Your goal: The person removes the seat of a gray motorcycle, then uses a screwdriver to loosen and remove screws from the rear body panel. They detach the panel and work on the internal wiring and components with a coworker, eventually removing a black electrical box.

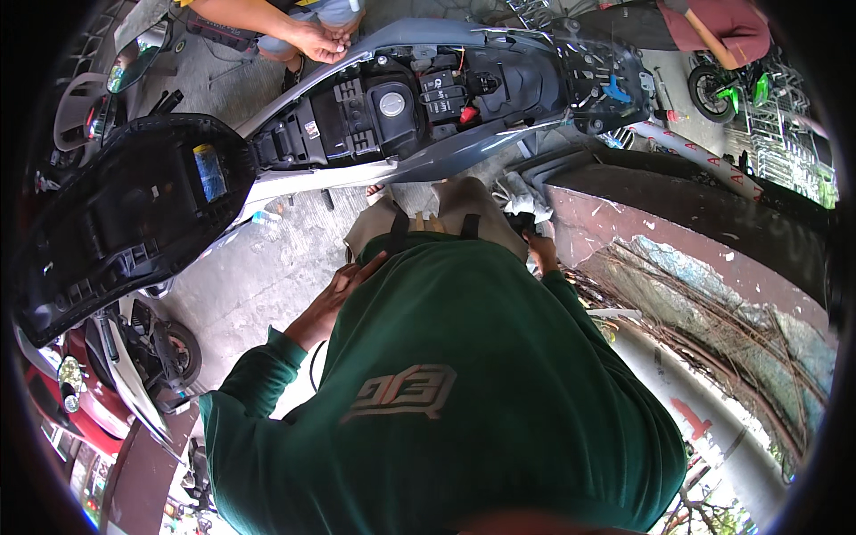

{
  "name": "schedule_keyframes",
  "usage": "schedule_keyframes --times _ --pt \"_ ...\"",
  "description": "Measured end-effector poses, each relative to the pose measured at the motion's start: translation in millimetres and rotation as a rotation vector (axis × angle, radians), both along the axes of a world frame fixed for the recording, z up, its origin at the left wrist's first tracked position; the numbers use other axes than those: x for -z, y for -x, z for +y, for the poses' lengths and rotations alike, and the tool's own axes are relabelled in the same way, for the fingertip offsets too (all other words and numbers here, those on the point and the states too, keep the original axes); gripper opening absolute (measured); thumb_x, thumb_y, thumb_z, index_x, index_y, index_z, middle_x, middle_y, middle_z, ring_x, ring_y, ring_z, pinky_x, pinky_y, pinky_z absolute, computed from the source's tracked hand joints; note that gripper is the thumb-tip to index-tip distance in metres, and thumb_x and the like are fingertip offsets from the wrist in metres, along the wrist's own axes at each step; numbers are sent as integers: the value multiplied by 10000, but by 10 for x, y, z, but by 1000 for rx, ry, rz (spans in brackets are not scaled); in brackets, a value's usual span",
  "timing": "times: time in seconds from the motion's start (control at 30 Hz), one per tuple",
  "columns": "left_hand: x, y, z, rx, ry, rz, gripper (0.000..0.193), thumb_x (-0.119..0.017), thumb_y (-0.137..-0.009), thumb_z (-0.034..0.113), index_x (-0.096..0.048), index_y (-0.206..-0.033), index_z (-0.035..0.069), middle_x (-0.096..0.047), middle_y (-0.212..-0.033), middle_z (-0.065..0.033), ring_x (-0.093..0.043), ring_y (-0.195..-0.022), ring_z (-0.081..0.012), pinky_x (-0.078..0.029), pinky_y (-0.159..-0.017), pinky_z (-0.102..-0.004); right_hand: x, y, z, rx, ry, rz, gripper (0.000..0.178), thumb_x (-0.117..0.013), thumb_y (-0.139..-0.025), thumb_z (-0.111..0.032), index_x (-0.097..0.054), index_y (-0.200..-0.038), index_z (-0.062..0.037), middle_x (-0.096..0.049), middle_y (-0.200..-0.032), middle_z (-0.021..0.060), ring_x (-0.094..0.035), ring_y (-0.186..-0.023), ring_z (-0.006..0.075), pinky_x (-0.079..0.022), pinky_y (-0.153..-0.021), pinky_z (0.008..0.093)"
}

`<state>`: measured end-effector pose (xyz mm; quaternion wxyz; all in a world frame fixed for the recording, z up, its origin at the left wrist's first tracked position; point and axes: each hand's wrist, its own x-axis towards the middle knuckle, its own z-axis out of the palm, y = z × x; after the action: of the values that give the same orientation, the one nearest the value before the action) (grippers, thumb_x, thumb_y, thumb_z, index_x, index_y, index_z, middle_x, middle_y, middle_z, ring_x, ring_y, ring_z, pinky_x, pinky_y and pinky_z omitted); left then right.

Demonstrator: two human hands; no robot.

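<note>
We found the right hand (540,252) low at our right hip, its fingers curled toward a crumpled grey-white rag (520,198) that lay at the corner of a reddish concrete ledge (615,227). The hand touched the rag's lower edge, but our green sweatshirt (464,392) hid most of the fingers, so we could not tell whether it gripped the cloth or only rested against it. The left hand (337,299) lay flat and open against our left side, fingers stretched toward the waist of our tan trousers (446,209), holding nothing.

Just ahead of our knees stood a grey scooter (446,147) with its seat (116,214) swung up to the left, black underside showing. The open bay exposed a round silver fuel cap (391,104), black covers and a small red piece (468,114). A blue part (617,89) sat in the rear section of the frame.

On the far side of the scooter another person's hands (323,40) were together at the edge of the bodywork. A red scooter (85,392) stood at our lower left on the concrete floor (259,276), and a small green and black motorcycle (727,89) was parked well apart at the upper right. Dry roots (713,312) covered the planter behind the ledge.
</note>
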<state>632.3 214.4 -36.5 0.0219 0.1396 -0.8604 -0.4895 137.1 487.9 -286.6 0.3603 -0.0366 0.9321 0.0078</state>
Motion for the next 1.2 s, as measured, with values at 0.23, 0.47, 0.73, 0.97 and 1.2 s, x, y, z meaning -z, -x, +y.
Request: schedule_keyframes --times 0.23,0.47,0.73,0.97,1.2 --pt "12 -336 -20 23 0 19 829 -750 -788 128 -416 -1546 123 -220 -1690 -113 -369 -1395 -364 -323 -1205 -452 -138 -473 241 132 86 -106 724 -731 -824 -643 -744 -1011 56 -713 -840 173 -676 -671 306 -523 -579 446" --pt "57 -474 83 7 12 19 822 -745 -797 108 -415 -1550 133 -235 -1688 -100 -370 -1382 -364 -335 -1193 -436 63 -466 265 -92 92 -207 600 -729 -852 -573 -733 -849 27 -674 -671 125 -662 -549 294 -524 -543 425" --pt "267 -530 301 -36 31 -24 811 -740 -800 117 -419 -1544 126 -244 -1685 -106 -373 -1380 -372 -340 -1181 -435 83 -470 -27 -197 123 -237 436 -805 -805 -356 -734 -893 66 -710 -791 196 -703 -638 293 -564 -566 432" --pt "64 -454 509 -38 -34 -51 814 -749 -787 127 -426 -1533 97 -236 -1682 -141 -383 -1373 -380 -336 -1169 -450 -56 -499 -142 -138 54 -272 601 -859 -682 -471 -754 -928 68 -750 -890 234 -744 -732 343 -577 -656 445" --pt "-52 -348 434 115 10 -169 893 -787 -742 187 -403 -1544 106 -254 -1669 -155 -432 -1310 -394 -345 -1160 -448 -154 -484 248 -121 57 -279 561 -870 -683 -459 -766 -913 43 -760 -955 217 -749 -869 329 -571 -737 438"
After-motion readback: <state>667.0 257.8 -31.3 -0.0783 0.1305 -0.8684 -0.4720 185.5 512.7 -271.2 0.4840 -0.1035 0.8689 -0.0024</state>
